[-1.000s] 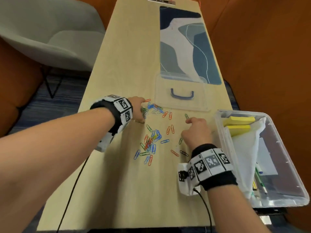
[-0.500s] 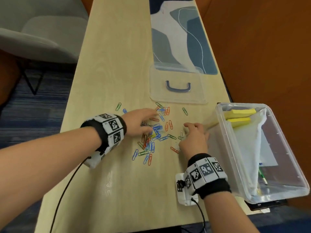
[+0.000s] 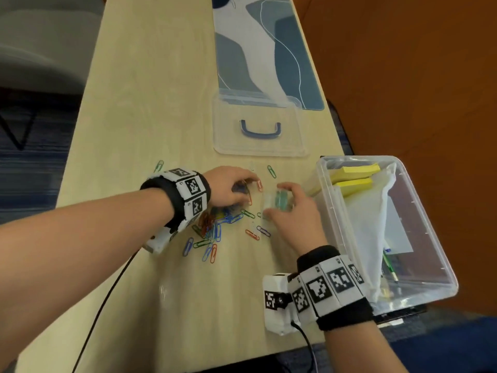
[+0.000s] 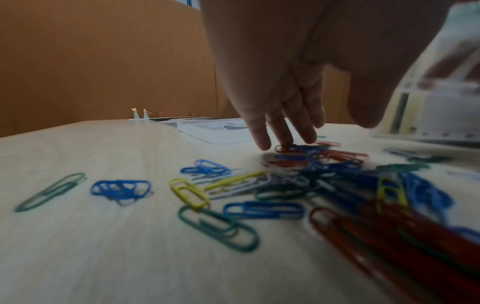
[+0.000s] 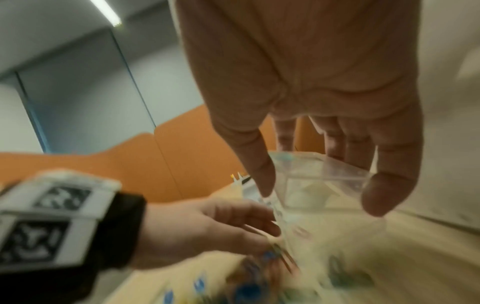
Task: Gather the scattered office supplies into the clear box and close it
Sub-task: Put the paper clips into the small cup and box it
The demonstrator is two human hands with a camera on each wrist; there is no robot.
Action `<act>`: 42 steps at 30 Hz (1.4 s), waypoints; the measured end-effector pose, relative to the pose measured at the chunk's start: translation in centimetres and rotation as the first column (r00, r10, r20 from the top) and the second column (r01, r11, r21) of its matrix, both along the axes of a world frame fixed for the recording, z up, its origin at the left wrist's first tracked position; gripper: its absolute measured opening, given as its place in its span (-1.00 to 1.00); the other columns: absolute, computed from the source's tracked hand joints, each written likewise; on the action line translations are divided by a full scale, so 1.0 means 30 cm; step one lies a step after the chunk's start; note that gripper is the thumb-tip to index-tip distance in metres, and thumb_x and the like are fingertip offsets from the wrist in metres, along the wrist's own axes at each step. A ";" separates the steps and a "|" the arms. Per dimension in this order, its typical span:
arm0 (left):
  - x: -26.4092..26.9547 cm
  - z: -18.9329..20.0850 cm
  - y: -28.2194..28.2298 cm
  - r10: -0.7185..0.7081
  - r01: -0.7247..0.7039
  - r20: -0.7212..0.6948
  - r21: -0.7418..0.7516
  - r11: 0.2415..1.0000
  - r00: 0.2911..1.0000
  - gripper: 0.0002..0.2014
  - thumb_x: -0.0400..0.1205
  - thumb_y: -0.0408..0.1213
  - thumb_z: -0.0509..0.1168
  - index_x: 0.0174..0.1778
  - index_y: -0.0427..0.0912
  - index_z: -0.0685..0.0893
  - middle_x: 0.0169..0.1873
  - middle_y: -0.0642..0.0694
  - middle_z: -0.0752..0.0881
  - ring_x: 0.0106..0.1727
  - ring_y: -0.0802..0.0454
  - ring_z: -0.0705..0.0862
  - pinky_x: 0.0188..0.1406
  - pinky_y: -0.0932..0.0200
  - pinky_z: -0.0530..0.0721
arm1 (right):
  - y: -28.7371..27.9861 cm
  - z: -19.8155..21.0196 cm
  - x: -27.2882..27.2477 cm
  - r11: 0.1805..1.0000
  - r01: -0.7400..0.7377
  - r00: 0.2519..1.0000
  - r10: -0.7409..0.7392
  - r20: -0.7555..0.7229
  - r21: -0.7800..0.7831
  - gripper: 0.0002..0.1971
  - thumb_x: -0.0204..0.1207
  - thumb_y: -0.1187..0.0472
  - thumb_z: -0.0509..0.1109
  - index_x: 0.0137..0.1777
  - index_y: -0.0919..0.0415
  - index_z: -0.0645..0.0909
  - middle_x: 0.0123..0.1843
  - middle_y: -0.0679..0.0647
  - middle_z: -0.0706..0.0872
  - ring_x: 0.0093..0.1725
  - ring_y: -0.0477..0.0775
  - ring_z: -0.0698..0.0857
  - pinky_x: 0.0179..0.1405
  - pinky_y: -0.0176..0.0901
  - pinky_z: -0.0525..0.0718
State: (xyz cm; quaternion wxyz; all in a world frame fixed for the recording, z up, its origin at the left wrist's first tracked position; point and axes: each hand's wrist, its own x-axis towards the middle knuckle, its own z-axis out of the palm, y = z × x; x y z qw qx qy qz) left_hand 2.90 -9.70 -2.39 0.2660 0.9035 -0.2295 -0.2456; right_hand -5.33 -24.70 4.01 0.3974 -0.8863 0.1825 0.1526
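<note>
Coloured paper clips [image 3: 215,227] [image 4: 259,209] lie scattered and heaped on the wooden table [image 3: 150,103]. My left hand [image 3: 231,185] [image 4: 280,135] rests on the far end of the heap, its fingers [image 4: 259,131] straight and touching the clips. My right hand [image 3: 293,211] [image 5: 322,195] grips a small clear case [image 3: 277,201] [image 5: 319,181] just right of the left hand, low over the table, with a few green clips inside. The large clear box [image 3: 360,158] stands open at the right edge. Its lid [image 3: 258,149] with a blue handle lies flat behind the clips.
Inside the large box are yellow sticky notes [image 3: 355,170], a white bag [image 3: 376,224] and pens. A blue and white mat [image 3: 258,49] runs along the far table. A lone green clip [image 3: 159,165] lies left of my left wrist. A grey chair [image 3: 40,36] stands at the left.
My left hand has slid right across the clips, dragging them toward the right hand. My right hand now holds the small clear case up beside it. The camera has tipped down.
</note>
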 end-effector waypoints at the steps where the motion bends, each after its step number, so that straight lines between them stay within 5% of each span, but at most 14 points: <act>1: 0.010 0.008 -0.006 0.017 -0.017 0.007 -0.030 0.999 1.000 -0.42 0.55 -0.21 0.36 0.51 -0.13 0.38 0.45 -0.13 0.49 0.42 -0.06 0.48 0.37 0.23 0.38 | 0.000 0.020 0.006 0.999 0.006 0.999 -0.007 0.039 0.046 -0.51 0.44 0.28 0.40 0.36 -0.01 0.42 0.26 0.16 0.48 0.15 0.11 0.56 0.29 0.04 0.58; 6: 0.075 0.032 -0.059 -0.002 0.002 -0.012 0.016 1.000 1.000 -0.22 0.51 -0.13 0.41 0.59 -0.19 0.17 0.59 -0.15 0.25 0.59 -0.06 0.27 0.55 0.15 0.21 | 0.021 0.107 -0.002 0.955 0.140 0.974 -0.181 0.138 0.263 -0.57 0.38 0.09 0.28 0.26 -0.07 0.32 0.15 0.12 0.59 0.09 0.15 0.65 0.11 0.28 0.68; 9: 0.086 0.011 -0.107 -0.034 0.036 -0.063 0.039 0.999 0.997 -0.03 0.34 0.16 0.39 0.59 -0.22 0.19 0.56 -0.19 0.32 0.57 -0.14 0.32 0.59 -0.01 0.26 | -0.021 0.129 -0.007 0.869 0.195 0.958 -0.268 0.101 0.455 -0.68 0.53 0.29 0.23 0.23 0.03 0.30 -0.12 -0.04 0.53 -0.15 -0.03 0.62 -0.10 0.17 0.78; 12: 0.059 -0.018 -0.157 -0.085 0.087 -0.028 0.094 0.992 0.996 -0.12 0.40 0.11 0.36 0.56 -0.17 0.18 0.49 -0.22 0.38 0.50 -0.24 0.36 0.49 -0.10 0.37 | -0.035 0.146 -0.006 0.848 0.184 0.955 -0.274 0.113 0.497 -0.66 0.44 0.37 0.32 0.06 -0.05 0.36 -0.09 0.08 0.63 -0.04 0.19 0.69 0.07 0.36 0.69; 15: -0.003 -0.028 -0.168 -0.133 0.134 -0.015 0.057 0.989 0.991 -0.24 0.48 -0.01 0.34 0.55 -0.19 0.25 0.45 -0.20 0.46 0.41 -0.18 0.47 0.39 0.04 0.45 | -0.028 0.164 0.006 0.853 0.203 0.930 -0.322 0.179 0.481 -0.70 0.23 0.31 0.40 -0.23 -0.06 0.37 -0.04 0.27 0.66 0.05 0.39 0.69 0.11 0.45 0.63; 17: -0.051 -0.028 -0.144 -0.196 0.196 -0.002 0.014 0.981 0.981 -0.31 0.49 -0.07 0.35 0.54 -0.17 0.32 0.47 -0.13 0.46 0.40 -0.07 0.46 0.40 0.26 0.35 | -0.037 0.176 0.020 0.827 0.199 0.918 -0.346 0.196 0.525 -0.67 0.31 0.43 0.41 -0.26 0.04 0.34 -0.21 0.16 0.59 -0.14 0.27 0.70 0.09 0.46 0.64; 20: -0.093 -0.017 -0.077 -0.296 0.296 -0.001 -0.058 0.954 0.955 -0.44 0.55 -0.28 0.36 0.49 -0.15 0.42 0.49 -0.06 0.45 0.47 0.02 0.41 0.35 0.45 0.18 | -0.059 0.190 0.037 0.779 0.169 0.912 -0.356 0.203 0.603 -0.63 0.44 0.52 0.37 -0.15 0.02 0.34 -0.18 0.16 0.60 -0.25 0.07 0.71 -0.16 0.16 0.79; 24: -0.098 0.007 -0.063 -0.206 0.212 0.081 -0.068 0.975 0.975 -0.57 0.54 -0.23 0.38 0.35 -0.18 0.58 0.26 -0.15 0.62 0.30 -0.06 0.57 0.32 0.34 0.37 | -0.075 0.205 0.039 0.763 0.139 0.888 -0.378 0.261 0.632 -0.78 0.48 0.39 0.39 -0.08 0.03 0.53 -0.08 0.20 0.57 -0.16 0.03 0.72 -0.31 -0.07 0.76; 28: -0.121 0.011 -0.181 -0.296 0.288 0.183 0.071 0.955 0.937 -0.32 0.56 -0.02 0.32 0.58 -0.12 0.27 0.57 -0.11 0.30 0.54 -0.07 0.31 0.53 0.17 0.19 | -0.065 0.191 0.036 0.815 0.160 0.852 -0.398 0.339 0.556 -0.87 0.47 0.25 0.42 -0.16 -0.02 0.57 -0.18 0.01 0.64 -0.05 0.20 0.68 -0.01 0.07 0.65; 31: -0.135 -0.030 -0.240 -0.307 0.274 0.144 0.211 0.938 0.941 -0.16 0.55 0.10 0.28 0.64 -0.12 0.02 0.66 -0.07 0.06 0.65 -0.11 0.10 0.62 -0.01 0.12 | -0.068 0.186 0.023 0.800 0.184 0.820 -0.445 0.360 0.571 -0.87 0.49 0.25 0.42 -0.16 0.03 0.53 -0.20 -0.04 0.63 -0.11 0.02 0.61 -0.03 -0.07 0.61; 34: -0.118 -0.052 -0.245 -0.334 0.305 0.085 0.244 0.920 0.939 -0.19 0.59 0.05 0.24 0.64 -0.13 -0.02 0.67 -0.04 -0.03 0.67 -0.12 0.02 0.62 -0.07 0.14 | -0.072 0.184 0.009 0.794 0.215 0.809 -0.471 0.352 0.569 -0.82 0.45 0.19 0.47 -0.21 0.09 0.47 -0.17 0.07 0.63 -0.12 0.10 0.67 -0.09 0.04 0.67; 38: -0.131 -0.022 -0.178 -0.340 0.326 0.108 0.132 0.936 0.934 -0.43 0.65 -0.22 0.21 0.58 -0.23 0.26 0.62 -0.11 0.21 0.60 -0.03 0.24 0.51 0.29 0.09 | -0.071 0.186 -0.006 0.792 0.212 0.846 -0.441 0.298 0.572 -0.84 0.52 0.27 0.36 -0.21 0.12 0.43 -0.25 0.00 0.61 -0.41 -0.20 0.71 -0.40 -0.08 0.71; 42: -0.173 -0.005 -0.012 -0.274 0.268 0.154 0.060 0.961 0.949 -0.64 0.65 -0.28 0.20 0.36 -0.25 0.57 0.41 -0.12 0.54 0.43 -0.03 0.50 0.42 0.28 0.33 | -0.050 0.176 -0.020 0.714 0.240 0.883 -0.443 0.158 0.658 -0.85 0.61 0.40 0.16 -0.05 0.11 0.37 -0.14 -0.10 0.57 -0.46 -0.25 0.73 -0.40 -0.01 0.77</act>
